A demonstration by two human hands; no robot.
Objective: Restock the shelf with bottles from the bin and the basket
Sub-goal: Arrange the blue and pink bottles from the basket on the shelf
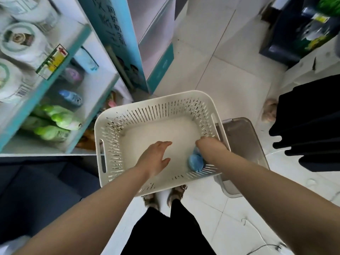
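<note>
A white slotted basket (110, 126) stands on the floor in front of me. Inside it, at the near right corner, lies a blue bottle (195, 161). My right hand (211, 147) reaches down onto that bottle and its fingers curl round the upper end, hiding part of it. My left hand (156, 158) hovers over the basket's bare floor with fingers spread and holds nothing. To the left is the shelf (55, 85), where green bottles (58, 120), a blue bottle (70, 96) and a purple one (72, 75) lie on the lower level.
A translucent grey bin (244, 142) sits behind and right of the basket, partly under it. White tubs fill the upper shelf at the far left. A dark counter is at lower left, dark clothing hangs at right, and my feet stand just below the basket.
</note>
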